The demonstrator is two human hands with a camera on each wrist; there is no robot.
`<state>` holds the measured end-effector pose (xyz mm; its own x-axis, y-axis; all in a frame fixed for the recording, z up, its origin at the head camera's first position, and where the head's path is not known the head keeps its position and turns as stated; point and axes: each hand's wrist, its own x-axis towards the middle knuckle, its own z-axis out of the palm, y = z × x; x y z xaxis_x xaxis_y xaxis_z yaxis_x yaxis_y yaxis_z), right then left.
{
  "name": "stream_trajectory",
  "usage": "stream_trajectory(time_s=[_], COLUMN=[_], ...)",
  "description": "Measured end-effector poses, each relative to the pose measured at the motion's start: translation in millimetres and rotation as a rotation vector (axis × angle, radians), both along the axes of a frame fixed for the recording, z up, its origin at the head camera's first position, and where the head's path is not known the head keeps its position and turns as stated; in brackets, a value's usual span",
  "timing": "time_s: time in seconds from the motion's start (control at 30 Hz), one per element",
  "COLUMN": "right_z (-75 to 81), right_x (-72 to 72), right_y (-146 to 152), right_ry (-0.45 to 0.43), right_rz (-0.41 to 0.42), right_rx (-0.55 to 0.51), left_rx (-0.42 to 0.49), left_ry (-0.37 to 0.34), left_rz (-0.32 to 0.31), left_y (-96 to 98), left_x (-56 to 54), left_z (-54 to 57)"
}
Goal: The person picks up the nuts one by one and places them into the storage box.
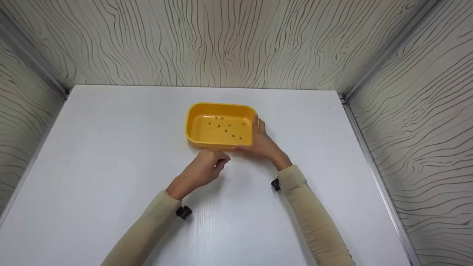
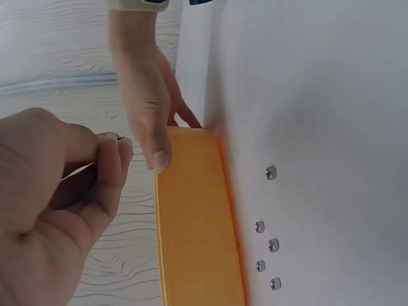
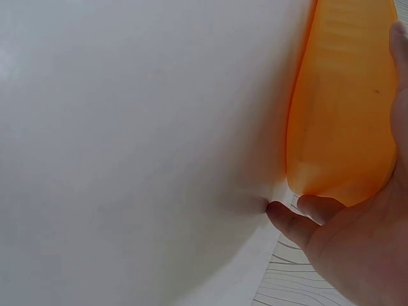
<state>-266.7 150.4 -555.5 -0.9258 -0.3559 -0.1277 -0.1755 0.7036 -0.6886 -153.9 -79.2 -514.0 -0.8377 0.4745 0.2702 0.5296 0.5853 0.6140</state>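
A yellow plastic box (image 1: 207, 143) sits on the white table, with several small nuts (image 1: 226, 130) scattered over its floor. My right hand (image 1: 261, 143) grips the box's right end, its thumb against the near wall and its fingers round the side. My left hand (image 1: 204, 168) is just in front of the near wall, thumb and fingertips pinched together. Between those fingertips, the left wrist view shows a sliver of a small metal nut (image 2: 118, 137), mostly hidden. Several metal nuts (image 2: 273, 245) lie on the table near the box; in the head view they are not visible.
The white tabletop (image 1: 111, 147) spreads around the box on all sides. Wood-grain panels (image 1: 229, 44) stand behind it and at both sides, joined by grey metal corner strips (image 1: 393, 48).
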Motion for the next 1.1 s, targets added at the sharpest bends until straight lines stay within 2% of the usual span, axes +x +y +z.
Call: stream_trajectory(time_s=[0.23,0.4,0.6,0.73,0.9,1.0,1.1], right_z=[0.1,0.5,0.7,0.4,-0.1,-0.5,-1.0], right_x=[0.9,0.8,0.3,-0.1,-1.2,-1.3,-1.1], right_y=[-0.8,-0.7,-0.6,-0.8,-0.1,0.1,0.2], right_ry=[-0.020,-0.026,-0.032,-0.025,-0.028,-0.028,-0.036], right_rz=[-0.006,-0.011,-0.022,-0.023,-0.019,-0.012,-0.009], right_rx=[-0.012,0.027,0.045,0.038,0.054,0.066,0.069], left_rx=[0.196,0.332,0.479,0.539,0.606,0.690,0.741], left_ry=[-0.099,-0.167,-0.266,-0.347,-0.433,-0.506,-0.593], left_rz=[0.226,0.347,0.439,0.505,0.528,0.538,0.587], left_y=[-12.4,-18.4,-22.3,-23.0,-21.9,-21.5,-21.6], left_x=[-18.5,-34.0,-53.4,-66.4,-82.3,-90.9,-98.5], left_z=[12.3,14.5,17.7,21.1,24.7,25.1,23.7])
